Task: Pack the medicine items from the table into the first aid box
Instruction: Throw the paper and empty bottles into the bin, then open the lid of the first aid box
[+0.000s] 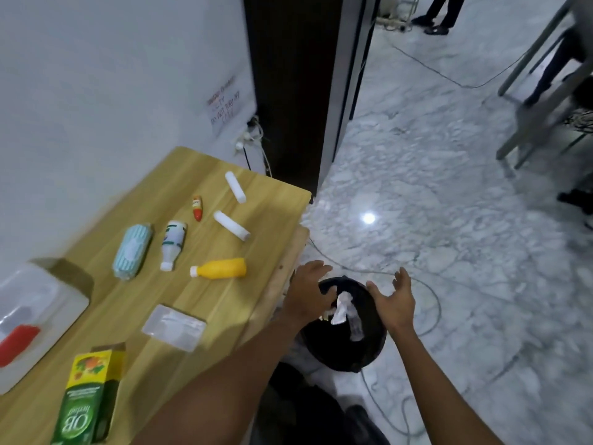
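Observation:
On the wooden table [224, 303] lie a yellow bottle [221, 268], a white bottle [173, 244], a teal striped pack [132, 252], a small red-orange tube [197, 207], two white rolls [235, 187] [231, 225], a clear flat packet [175, 327] and a green OB carton [88, 399]. The translucent first aid box [38, 319] with a red part sits at the table's left edge. My left hand [308, 293] and my right hand [393, 300] hover with fingers spread over a black bin [345, 351] beside the table, holding nothing.
White crumpled wrappers [343, 311] lie inside the bin. Cables [426, 293] run across the marble floor. A wall stands behind the table, a dark door frame [288, 91] to its right. Other people's legs [439, 14] and a chair [542, 101] are far right.

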